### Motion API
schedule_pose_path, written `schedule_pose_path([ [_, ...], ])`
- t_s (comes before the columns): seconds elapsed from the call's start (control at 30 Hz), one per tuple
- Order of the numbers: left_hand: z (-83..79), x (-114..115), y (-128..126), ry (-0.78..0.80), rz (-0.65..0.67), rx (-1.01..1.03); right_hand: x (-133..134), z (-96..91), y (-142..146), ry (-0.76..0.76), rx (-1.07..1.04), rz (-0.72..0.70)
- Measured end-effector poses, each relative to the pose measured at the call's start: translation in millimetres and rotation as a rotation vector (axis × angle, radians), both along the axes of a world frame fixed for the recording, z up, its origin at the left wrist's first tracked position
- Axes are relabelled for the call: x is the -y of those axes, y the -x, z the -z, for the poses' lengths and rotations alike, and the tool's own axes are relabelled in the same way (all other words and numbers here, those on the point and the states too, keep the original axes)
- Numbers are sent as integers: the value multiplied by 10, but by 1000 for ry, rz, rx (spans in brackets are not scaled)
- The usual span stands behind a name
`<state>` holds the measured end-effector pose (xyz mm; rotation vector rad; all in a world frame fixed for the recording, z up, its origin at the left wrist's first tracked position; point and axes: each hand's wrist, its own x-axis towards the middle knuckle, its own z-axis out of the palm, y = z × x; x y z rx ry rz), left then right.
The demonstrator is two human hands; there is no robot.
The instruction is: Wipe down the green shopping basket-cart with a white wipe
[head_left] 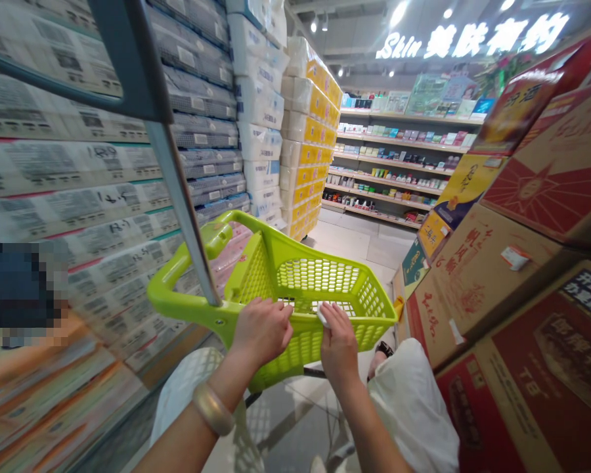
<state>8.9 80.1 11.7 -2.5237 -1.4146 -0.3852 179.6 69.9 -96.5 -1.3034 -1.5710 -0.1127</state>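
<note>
A lime-green plastic shopping basket trolley (300, 355) stands in front of me, with perforated walls and a long grey pull handle (180, 190) rising at its left. My left hand (263, 330) is closed over the near rim, its fingertips curled inward. Farther right on the same rim, my right hand (339, 335) presses a small folded white cloth (324, 315) against the plastic with bent fingers. The cloth is partly hidden under those fingers. A gold bangle (213, 408) circles my left wrist.
Wrapped paper packs (303, 144) are stacked high at the left and centre. Printed cartons (492, 276) crowd the right side. Product shelves (398, 138) line the back beneath a lit sign. My knees flank the trolley on the tiled floor (359, 243).
</note>
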Motion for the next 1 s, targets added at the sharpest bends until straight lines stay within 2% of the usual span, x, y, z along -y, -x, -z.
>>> schedule_pose_path([
  [0.1,1,0,2,-7,4,-9,23,-81,231,-1,50,-166],
  [0.17,3,0,16,-14,5,-21,34,-90,254,-7,59,-195],
  [0.4,-27,-20,134,2,-70,-35,55,144,-363,8,46,90],
  [0.47,-35,-20,119,19,-109,-33,67,158,-366,20,52,132],
  [0.53,-17,-8,48,35,-126,0,81,133,-226,24,65,98],
  [0.63,86,23,-134,63,-37,91,110,82,38,6,95,-35],
  [0.73,251,41,-292,89,58,127,134,88,61,-1,118,-92],
  [0.8,352,37,-340,104,65,126,140,128,-75,3,121,-51],
  [0.9,439,24,-355,92,61,105,133,179,-263,12,78,85],
  [1.0,456,18,-368,71,28,96,120,163,-205,25,51,116],
])
